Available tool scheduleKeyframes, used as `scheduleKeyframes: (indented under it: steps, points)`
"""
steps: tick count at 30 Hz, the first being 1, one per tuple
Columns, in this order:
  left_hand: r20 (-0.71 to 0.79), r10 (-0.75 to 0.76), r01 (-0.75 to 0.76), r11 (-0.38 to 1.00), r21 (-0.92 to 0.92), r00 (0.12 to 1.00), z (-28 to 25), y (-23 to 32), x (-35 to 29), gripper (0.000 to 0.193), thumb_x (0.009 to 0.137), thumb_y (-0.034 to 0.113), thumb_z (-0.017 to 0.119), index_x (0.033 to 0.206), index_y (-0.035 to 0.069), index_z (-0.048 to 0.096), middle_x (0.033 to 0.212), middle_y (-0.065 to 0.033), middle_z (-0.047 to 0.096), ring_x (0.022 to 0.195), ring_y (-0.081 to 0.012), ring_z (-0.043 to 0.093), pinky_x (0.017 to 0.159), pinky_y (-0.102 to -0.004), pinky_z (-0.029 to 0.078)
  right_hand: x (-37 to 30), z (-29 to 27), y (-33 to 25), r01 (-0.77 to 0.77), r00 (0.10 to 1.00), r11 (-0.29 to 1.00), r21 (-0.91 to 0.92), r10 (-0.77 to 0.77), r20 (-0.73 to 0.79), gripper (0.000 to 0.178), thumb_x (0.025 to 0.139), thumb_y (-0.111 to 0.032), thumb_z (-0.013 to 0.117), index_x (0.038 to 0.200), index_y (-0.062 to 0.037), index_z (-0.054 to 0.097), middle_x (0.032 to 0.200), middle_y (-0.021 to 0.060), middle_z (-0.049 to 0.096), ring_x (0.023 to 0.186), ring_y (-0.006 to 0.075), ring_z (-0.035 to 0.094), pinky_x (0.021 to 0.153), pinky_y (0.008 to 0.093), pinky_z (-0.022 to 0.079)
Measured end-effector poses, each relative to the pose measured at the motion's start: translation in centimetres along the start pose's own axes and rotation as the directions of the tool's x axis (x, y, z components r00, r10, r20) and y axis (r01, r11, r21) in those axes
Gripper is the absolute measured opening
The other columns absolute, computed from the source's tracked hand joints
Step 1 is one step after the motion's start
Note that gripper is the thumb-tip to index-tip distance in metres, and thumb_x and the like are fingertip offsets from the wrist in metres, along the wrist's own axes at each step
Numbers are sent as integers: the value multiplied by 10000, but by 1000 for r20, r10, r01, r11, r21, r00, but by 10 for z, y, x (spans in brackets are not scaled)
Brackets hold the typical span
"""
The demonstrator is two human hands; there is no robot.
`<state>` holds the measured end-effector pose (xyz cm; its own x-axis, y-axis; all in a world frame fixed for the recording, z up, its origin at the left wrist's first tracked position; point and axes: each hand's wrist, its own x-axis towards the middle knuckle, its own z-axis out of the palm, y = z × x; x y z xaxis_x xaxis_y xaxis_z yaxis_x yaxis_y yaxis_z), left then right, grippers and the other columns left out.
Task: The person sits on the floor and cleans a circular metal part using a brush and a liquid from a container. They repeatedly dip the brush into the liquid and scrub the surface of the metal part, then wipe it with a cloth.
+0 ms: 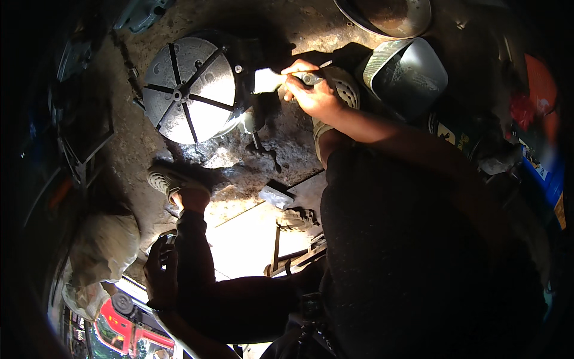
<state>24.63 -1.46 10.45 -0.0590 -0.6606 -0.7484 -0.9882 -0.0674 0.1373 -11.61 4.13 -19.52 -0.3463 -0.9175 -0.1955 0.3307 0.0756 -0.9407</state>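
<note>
A round slotted metal rotary table (190, 90) lies on the ground, its flat face lit on the right. Beside its base, at a brightly lit surface (267, 81), is my right hand (317, 96). The fingers are pinched round a thin, stick-like tool, whose kind glare hides. A crank handle (263, 149) juts from the table's near side. Down at the lower left my left hand (161, 269) is in deep shadow by my leg, fingers curled. Something pale and small shows at its fingertips, too dark to name.
A metal container (412, 75) stands right of my right hand, below a round pan (394, 18). My shoed feet (164, 181) flank the rotary table. A small pale box (276, 196) lies on the ground. A pale sack (104, 248) stands at left, a red vehicle (122, 329) beyond it.
</note>
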Motion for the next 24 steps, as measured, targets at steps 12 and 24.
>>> scheduleKeyframes:
  steps: [12, 24]
  points:
    - [-2, -20, 20, 1000, -1, 1000, 0, 14, 2, 370, 929, 175, 571, 1267, 23, 567, 1034, -167, 670, 949, -253, 638, 833, -394, 494, -10, -3, 18, -254, 957, 967, 26, 248, 151, 65, 808, -45, 552, 799, -97, 514, 699, 11, 469, 713, 114, 494, 659, 257, 419]
    - [35, -55, 57, 997, -44, 998, -1, 14, 0, 374, 929, 171, 579, 1271, 24, 556, 1026, -145, 666, 954, -228, 625, 831, -376, 487, -21, 4, 0, 9, 930, 905, -425, 149, 337, 119, 894, -137, 544, 784, -96, 526, 799, 40, 533, 796, 140, 580, 681, 295, 431]
